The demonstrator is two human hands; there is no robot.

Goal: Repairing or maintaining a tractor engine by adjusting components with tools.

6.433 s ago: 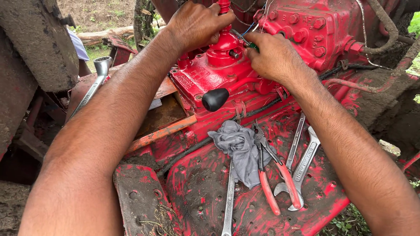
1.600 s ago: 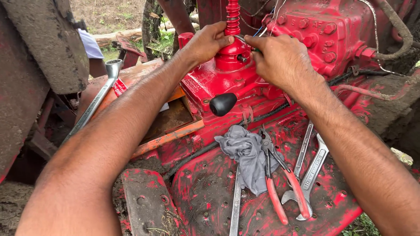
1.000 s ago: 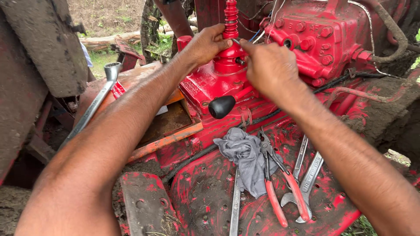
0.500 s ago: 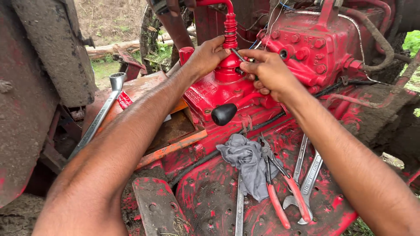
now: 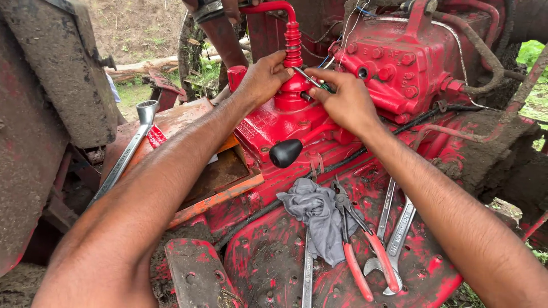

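Note:
Both my hands are at the red ribbed gear lever on top of a red tractor housing. My left hand curls around the lever's domed base from the left. My right hand pinches a thin screwdriver with a greenish handle. Its metal tip points at the lever base, close to my left fingertips. A black knob sticks out just below the hands.
On the red footplate lie a grey rag, red-handled pliers and several spanners. A long ring spanner leans at the left beside a muddy mudguard. Another person's arm reaches in at the top.
The view has tilted up and closer. My right hand moved from resting on the housing to pinching the screwdriver at the lever base. My left hand stayed on the base.

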